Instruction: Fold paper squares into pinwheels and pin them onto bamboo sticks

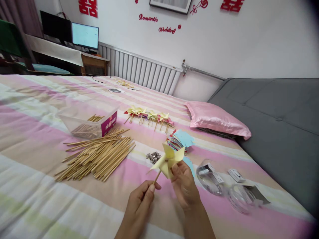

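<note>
A pale yellow paper pinwheel on a thin wooden stick is held up above the bed. My left hand pinches the stick between thumb and fingers, below the paper blades. On the other side, my right hand has its fingertips closed on the pinwheel's lower right blade. Behind the pinwheel lies a small heap of shiny metal pins, partly covered by a blade. A stack of coloured paper sheets, with light blue paper on top, sits just beyond my right hand.
Many loose wooden sticks lie at left, before a clear plastic box holding more sticks. Finished pinwheels form a row farther back. Clear round containers and a small white box lie right. A pink pillow rests by the grey headboard.
</note>
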{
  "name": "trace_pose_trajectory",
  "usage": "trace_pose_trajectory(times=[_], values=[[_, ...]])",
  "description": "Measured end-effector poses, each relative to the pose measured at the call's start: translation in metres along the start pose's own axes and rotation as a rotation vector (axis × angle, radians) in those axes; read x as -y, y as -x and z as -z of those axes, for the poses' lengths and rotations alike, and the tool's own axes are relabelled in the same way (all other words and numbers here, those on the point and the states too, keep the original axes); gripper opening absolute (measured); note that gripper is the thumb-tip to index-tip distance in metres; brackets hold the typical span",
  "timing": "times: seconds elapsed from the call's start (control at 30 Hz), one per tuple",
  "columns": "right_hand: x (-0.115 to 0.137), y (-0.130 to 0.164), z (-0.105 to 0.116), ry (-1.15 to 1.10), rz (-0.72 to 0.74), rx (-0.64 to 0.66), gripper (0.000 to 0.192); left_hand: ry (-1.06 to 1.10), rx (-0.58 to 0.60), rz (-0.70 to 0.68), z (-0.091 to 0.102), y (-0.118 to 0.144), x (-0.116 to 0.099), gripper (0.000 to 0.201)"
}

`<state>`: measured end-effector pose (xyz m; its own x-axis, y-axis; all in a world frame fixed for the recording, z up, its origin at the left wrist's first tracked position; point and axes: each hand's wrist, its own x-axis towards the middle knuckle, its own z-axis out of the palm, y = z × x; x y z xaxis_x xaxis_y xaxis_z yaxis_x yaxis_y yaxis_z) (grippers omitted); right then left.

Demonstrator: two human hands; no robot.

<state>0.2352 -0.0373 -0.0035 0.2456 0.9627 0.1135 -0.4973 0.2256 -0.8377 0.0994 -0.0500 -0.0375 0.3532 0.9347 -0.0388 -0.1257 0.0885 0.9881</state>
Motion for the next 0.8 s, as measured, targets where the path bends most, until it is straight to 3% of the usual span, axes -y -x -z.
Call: trace_pose_trajectory(times=[0.17, 0.4, 0.6, 0.8], values=[[0.002, -0.002, 0.003, 0.066, -0.029, 0.036, 0.038, 0.223, -0.004, 0.135, 0.001, -0.003, 0.001, 0.037], [0.000, 0.000, 0.007, 0.146, -0.098, 0.003, 0.036, 0.253, -0.007, 0.190, 0.002, -0.002, 0.001, 0.034], [0.000, 0.000, 0.009, 0.220, -0.135, 0.075, 0.036, 0.273, -0.012, 0.196, 0.004, -0.004, 0.002, 0.033], [0.001, -0.005, 0.012, 0.256, -0.076, -0.046, 0.032, 0.287, -0.040, 0.201, 0.004, -0.004, 0.002, 0.034]])
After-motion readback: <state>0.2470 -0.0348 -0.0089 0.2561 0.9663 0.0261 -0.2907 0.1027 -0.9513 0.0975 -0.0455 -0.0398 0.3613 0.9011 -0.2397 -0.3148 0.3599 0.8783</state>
